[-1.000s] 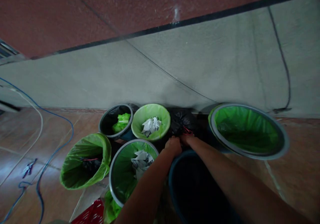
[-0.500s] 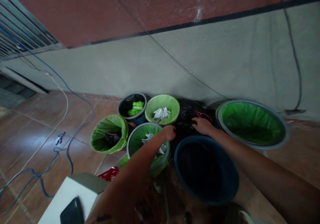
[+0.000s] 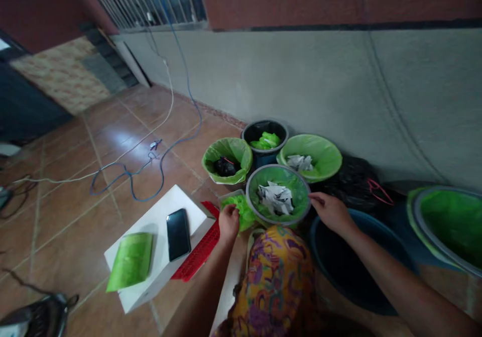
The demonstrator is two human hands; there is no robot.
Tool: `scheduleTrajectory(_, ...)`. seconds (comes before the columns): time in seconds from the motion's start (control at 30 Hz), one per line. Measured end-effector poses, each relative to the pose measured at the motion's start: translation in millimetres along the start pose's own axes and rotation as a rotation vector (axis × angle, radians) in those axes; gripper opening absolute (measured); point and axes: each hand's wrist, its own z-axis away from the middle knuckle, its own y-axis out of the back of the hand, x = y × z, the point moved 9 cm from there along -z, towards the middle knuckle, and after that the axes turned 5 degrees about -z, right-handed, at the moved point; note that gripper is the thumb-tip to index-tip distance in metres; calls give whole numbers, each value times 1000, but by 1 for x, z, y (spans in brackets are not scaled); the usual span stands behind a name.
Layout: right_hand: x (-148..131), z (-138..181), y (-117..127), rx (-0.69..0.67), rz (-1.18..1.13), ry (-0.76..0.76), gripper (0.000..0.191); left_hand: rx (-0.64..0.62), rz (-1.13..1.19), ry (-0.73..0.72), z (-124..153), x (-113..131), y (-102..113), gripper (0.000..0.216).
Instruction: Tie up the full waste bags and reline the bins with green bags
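Observation:
My left hand [image 3: 229, 220] is closed, fingers curled, over a small container of crumpled green plastic bags [image 3: 244, 209]; whatever it holds is hidden. At the right rim of a grey-rimmed bin [image 3: 253, 207] with a green liner, the fingertips of my right hand [image 3: 333, 213] are drawn together; I cannot tell if they grip the rim. White paper scraps [image 3: 276, 198] lie in that bin. Below my right wrist stands a dark blue tub [image 3: 320, 244]. A black bag [image 3: 356, 184] with a red tie is behind it.
Three more bins stand behind: one green-lined [image 3: 211, 158], one black-lined [image 3: 247, 135], one pale green [image 3: 331, 158]. A larger lined bin [image 3: 429, 206] is far right. A white box [image 3: 165, 201] bears a phone [image 3: 178, 234] and a green roll [image 3: 131, 259]. Cables [image 3: 161, 171] cross the tiles.
The view has swung left. Both hands have left the area by the black bag and tub: the left now by the green bags, the right at the paper-filled bin's rim.

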Motion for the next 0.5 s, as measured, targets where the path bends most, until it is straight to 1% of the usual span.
scheduleTrajectory(0.03, -14, -3, -11, -18, -1, 25, 32, -5, -24, 73, 11, -32, -4, 29)
scheduleTrajectory(0.07, -29, -7, -23, -45, -2, 51, 31, -48, -49, 117, 22, -58, -13, 28)
scheduleTrajectory(0.1, -47, -11, -36, -80, -2, 80, 31, -79, -68, 149, 31, -76, -21, 30)
scheduleTrajectory(0.17, -84, -17, -70, -185, -3, 145, 29, -141, -83, 172, 42, -96, -35, 34)
scheduleTrajectory(0.27, -136, -15, -136, -440, 13, 256, 29, -186, -92, 176, 42, -103, -41, 41)
scheduleTrajectory(0.33, -157, -6, -183, -610, 68, 319, 30, -185, -88, 164, 33, -104, -39, 46)
scheduleTrajectory(0.4, -161, 3, -227, -719, 167, 334, 31, -177, -74, 141, 22, -107, -38, 51)
scheduleTrajectory(0.5, -141, 12, -281, -779, 326, 231, 28, -160, -89, 86, 5, -113, -41, 59)
